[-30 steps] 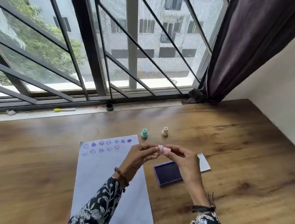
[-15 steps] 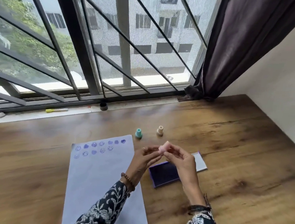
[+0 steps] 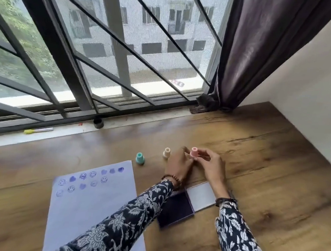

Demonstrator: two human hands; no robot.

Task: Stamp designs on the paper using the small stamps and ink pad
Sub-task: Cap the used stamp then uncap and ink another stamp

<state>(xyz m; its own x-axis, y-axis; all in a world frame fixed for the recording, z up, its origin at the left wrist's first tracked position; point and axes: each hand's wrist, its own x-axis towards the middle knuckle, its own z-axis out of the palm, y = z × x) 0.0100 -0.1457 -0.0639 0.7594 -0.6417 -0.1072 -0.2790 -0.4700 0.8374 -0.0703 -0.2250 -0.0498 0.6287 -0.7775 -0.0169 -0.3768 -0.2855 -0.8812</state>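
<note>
Holding pink stamp (image 3: 194, 152) upright, right hand (image 3: 211, 166) pinches it by the fingertips over the table (image 3: 266, 173). Left hand (image 3: 178, 164) sits against it, fingers curled; grip on the stamp unclear. Cream stamp (image 3: 166, 152) just left of the hands, teal stamp (image 3: 140, 158) further left. Ink pad (image 3: 175, 210) open, under the forearms. Paper (image 3: 86, 208) at left, purple smileys and hearts near its top.
</note>
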